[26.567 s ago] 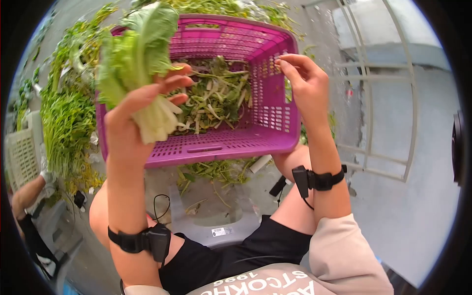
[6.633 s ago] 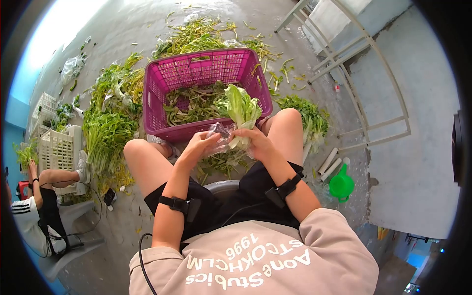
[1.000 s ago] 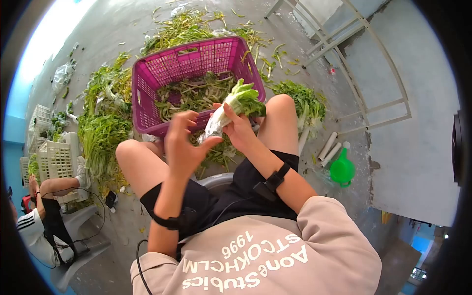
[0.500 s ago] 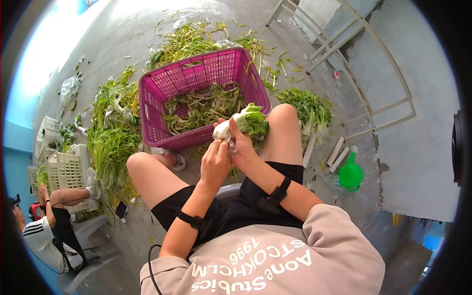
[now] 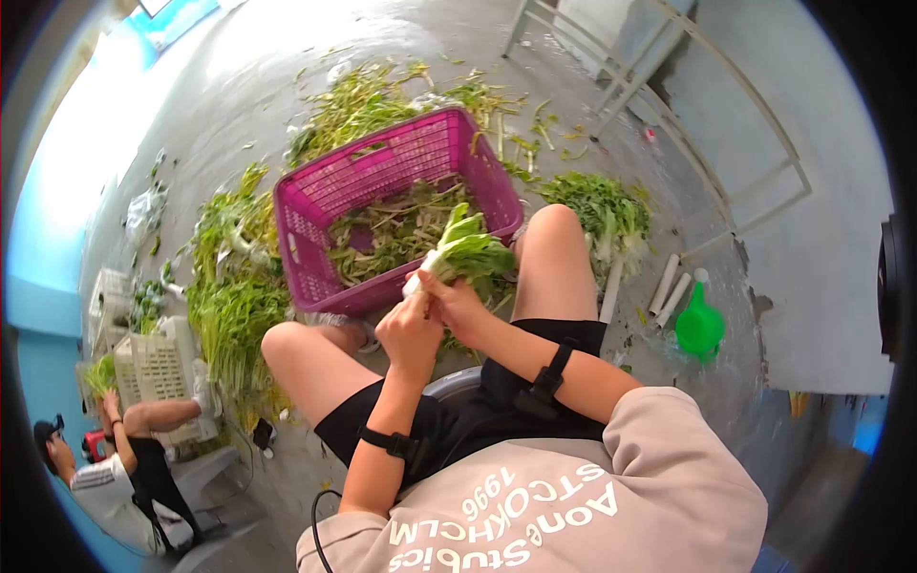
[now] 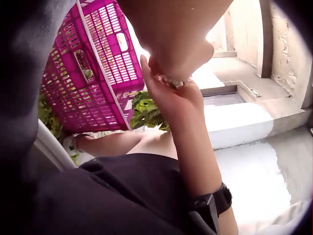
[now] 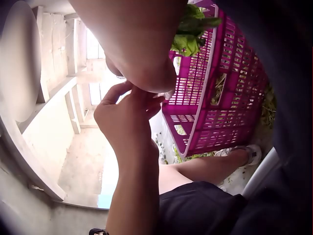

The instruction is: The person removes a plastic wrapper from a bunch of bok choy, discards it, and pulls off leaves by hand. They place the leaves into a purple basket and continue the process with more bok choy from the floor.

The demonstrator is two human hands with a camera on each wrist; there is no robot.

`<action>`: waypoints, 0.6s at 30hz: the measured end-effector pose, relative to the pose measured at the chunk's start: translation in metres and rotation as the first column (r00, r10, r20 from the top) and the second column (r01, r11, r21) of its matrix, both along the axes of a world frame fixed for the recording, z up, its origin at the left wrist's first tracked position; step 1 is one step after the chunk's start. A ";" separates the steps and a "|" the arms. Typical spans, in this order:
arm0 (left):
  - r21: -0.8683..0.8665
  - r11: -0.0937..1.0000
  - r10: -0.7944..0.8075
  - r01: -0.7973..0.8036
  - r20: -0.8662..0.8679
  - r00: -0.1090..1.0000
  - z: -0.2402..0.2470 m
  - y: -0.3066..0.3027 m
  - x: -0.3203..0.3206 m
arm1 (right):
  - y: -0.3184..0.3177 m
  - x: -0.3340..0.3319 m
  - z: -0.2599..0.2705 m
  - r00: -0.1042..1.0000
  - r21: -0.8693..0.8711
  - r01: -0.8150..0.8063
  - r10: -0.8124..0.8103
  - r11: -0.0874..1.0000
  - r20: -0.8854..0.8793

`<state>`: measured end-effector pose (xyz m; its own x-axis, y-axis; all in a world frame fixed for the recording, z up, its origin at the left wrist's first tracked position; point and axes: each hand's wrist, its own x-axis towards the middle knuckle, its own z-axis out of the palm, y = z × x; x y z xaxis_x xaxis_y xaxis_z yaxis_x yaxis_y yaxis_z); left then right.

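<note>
The grey floor (image 5: pixel 224 119) is strewn with bits of green, and a big leafy pile (image 5: pixel 239 325) lies at about 9 o'clock from the hands. I see the pink basket (image 5: pixel 349 191) at about 11 o'clock, with limp leaves and stems (image 5: pixel 401 229) in it. A green funnel-shaped thing (image 5: pixel 700 329) is over at 3 o'clock, well apart.

The big change is in the left hand (image 5: pixel 411 334). A second ago it was away from the bunch, with its fingers spread wide. Now it is up against the right hand (image 5: pixel 460 310), at the stem end of the leafy bunch (image 5: pixel 470 253). So both hands are working at that one end, and the leaves are left free.

The left fingers are narrow, bent and pinched in on the stem end. I can't tell if any clear wrap is caught between them. The right hand is holding the bunch, its fingers and thumb round the pale stems.

The bunch is in front of the knees, at the basket's near right side as I look. It tilts, with its leaves toward 1 or 2 o'clock. The leaves look bright green, loose and crinkly, and one pokes up above the rest. The hands hide most of the stems.
</note>
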<state>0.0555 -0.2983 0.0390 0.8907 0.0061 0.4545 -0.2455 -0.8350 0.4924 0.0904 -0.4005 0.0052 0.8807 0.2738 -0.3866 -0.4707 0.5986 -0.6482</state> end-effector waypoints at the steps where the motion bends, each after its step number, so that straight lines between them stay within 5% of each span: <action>1: 0.079 0.996 0.032 -0.043 0.138 0.990 -0.002 0.000 0.005 | 0.002 0.000 0.000 1.000 -0.017 -0.009 0.008 1.000 -0.012; 3: 0.179 0.978 0.092 -0.111 0.111 0.990 0.008 -0.001 0.004 | 0.004 -0.001 -0.004 0.999 -0.199 -0.033 0.038 0.979 0.018; 6: 0.025 0.999 0.042 -0.044 0.079 0.996 0.011 0.003 0.009 | 0.006 -0.012 0.007 0.991 -0.355 0.110 -0.075 0.928 0.111; 7: 0.027 0.999 0.028 -0.030 0.087 0.996 0.007 0.001 0.009 | 0.004 -0.009 0.003 0.957 -0.462 0.097 0.045 0.882 0.288; 8: -0.263 0.963 -0.058 0.055 -0.007 0.998 0.004 0.001 0.009 | 0.005 -0.006 0.000 0.881 -0.560 0.106 0.184 0.822 0.437; 9: -0.536 0.838 -0.165 0.102 -0.071 0.984 0.003 0.002 0.009 | 0.006 -0.005 -0.001 0.877 -0.555 0.116 0.177 0.824 0.447; 10: -0.533 0.843 -0.212 0.070 -0.210 0.954 0.004 0.006 0.006 | 0.004 -0.004 -0.002 0.881 -0.585 0.080 0.217 0.807 0.420; 13: -0.624 0.774 -0.342 0.110 -0.265 0.901 -0.006 0.011 0.013 | -0.004 -0.001 -0.007 0.831 -0.582 0.119 0.240 0.805 0.502; 15: -0.637 0.764 -0.344 0.105 -0.265 0.901 -0.013 0.005 0.010 | -0.010 -0.002 -0.005 0.821 -0.636 0.113 0.288 0.764 0.492; 16: -0.695 0.717 -0.308 0.058 -0.241 0.920 -0.023 0.005 0.012 | -0.014 -0.004 0.000 0.846 -0.561 -0.015 0.310 0.828 0.434; 18: -0.766 0.643 -0.243 0.016 -0.185 0.952 -0.026 0.009 0.019 | -0.020 0.000 0.002 0.870 -0.522 -0.021 0.273 0.853 0.410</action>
